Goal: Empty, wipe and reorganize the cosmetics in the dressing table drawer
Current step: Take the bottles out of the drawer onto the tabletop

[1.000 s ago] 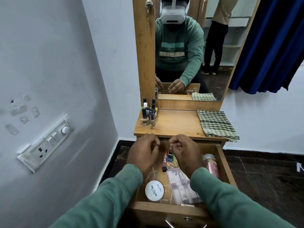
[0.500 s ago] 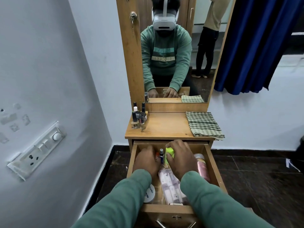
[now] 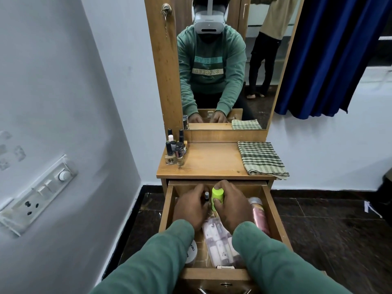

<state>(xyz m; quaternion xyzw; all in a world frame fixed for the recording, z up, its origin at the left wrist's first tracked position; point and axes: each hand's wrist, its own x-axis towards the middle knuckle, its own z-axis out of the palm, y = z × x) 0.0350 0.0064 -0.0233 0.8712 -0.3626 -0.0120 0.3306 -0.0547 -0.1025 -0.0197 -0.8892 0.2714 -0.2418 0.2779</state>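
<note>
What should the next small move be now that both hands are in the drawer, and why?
Probably lift the lime-green container out with the right hand and stand it on the tabletop by the nail polish bottles. Its fingers curl round it, and the drawer holds a pink bottle and a clear pouch, so emptying is unfinished.

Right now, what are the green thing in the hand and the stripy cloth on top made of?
The green container, gripped by the right hand, looks like plastic: bright even colour, smooth, with a dull sheen. The checked cloth is probably woven cotton: matte, with soft folds.
</note>
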